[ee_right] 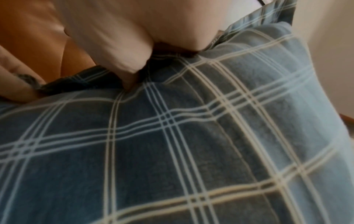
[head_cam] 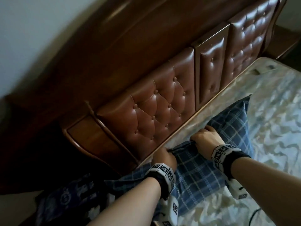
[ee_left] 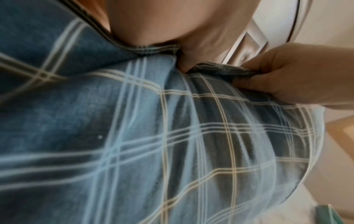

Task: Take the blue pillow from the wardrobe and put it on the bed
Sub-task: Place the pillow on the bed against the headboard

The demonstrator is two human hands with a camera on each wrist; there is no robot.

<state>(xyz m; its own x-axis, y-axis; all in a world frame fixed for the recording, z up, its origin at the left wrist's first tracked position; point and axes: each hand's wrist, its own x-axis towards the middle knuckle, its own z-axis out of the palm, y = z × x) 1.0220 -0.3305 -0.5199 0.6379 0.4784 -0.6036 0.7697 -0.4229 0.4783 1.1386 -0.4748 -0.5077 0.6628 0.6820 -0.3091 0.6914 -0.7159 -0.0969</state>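
Observation:
The blue plaid pillow [head_cam: 203, 170] lies on the bed's pale patterned mattress [head_cam: 268, 111], its long edge close to the headboard. My left hand [head_cam: 164, 158] grips the pillow's top edge near its left end. My right hand [head_cam: 206, 137] grips the same edge further right. In the left wrist view the pillow [ee_left: 134, 136] fills the frame, my left hand [ee_left: 162, 30] pinches its hem, and my right hand [ee_left: 287, 78] holds the hem at the right. The right wrist view shows my right hand [ee_right: 134, 45] curled on the pillow [ee_right: 191, 144].
A brown tufted leather headboard [head_cam: 162, 103] in a dark wooden frame runs diagonally behind the pillow. A dark patterned cloth [head_cam: 70, 196] lies at the lower left beside the bed. The mattress spreads to the right. A thin black cable [head_cam: 254, 214] lies at the bottom right.

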